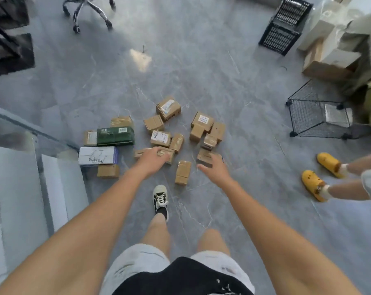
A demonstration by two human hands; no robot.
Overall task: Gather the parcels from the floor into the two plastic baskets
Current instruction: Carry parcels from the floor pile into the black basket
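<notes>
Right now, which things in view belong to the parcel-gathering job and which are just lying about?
Job:
- scattered brown cardboard parcels
- dark green carton
- white printed carton
- two stacked black slatted plastic baskets
- left hand and right hand, both reaching toward the parcels

Lying about:
- chrome swivel-chair base
- black wire-mesh cube
- bystander's yellow clogs
- pile of large cartons

Parcels (169, 133) scattered mid-floor (233, 86), ahead of one shoe (160, 198). Long boxes (108, 145) at the cluster's left, beside steps (20, 188). Left hand (151, 159) and right hand (212, 167) over the cluster's near edge. Two baskets (284, 24) far right, stacked boxes (329, 54) beside them. Wire cage (318, 116) right of the parcels; another person's feet (321, 175) nearer, right. Chair base (88, 11) far left.
</notes>
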